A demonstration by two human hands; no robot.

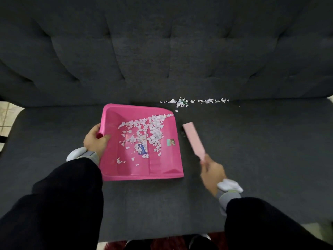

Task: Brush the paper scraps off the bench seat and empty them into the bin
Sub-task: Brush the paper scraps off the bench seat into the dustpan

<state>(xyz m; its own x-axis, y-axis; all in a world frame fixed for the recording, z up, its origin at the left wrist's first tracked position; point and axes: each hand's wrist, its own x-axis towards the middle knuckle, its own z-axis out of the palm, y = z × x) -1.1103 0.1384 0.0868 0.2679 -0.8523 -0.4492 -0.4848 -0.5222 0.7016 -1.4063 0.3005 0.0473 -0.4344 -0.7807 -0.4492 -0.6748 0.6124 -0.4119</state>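
On dark grey bench seat (pixel 252 150): pink dustpan (pixel 162 168) lies flat, centre. At pan's 9 o'clock, left hand (pixel 95 141), fingers curled round pan handle. Paper scraps (pixel 153 129) heaped inside pan, densest toward 1 o'clock corner. Further scrap row (pixel 194 101) on seat at 1 o'clock of pan, along backrest (pixel 162 60) seam. At 4 o'clock, right hand (pixel 212 172), fingers gripping pink brush (pixel 193 139); brush head just beside pan's 3 o'clock edge.

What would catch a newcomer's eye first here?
The bright pink plastic dustpan on the dark grey bench seat, strewn with white paper scraps, held by the left hand. Then the line of loose scraps along the backrest seam, and the pale pink brush in the right hand.
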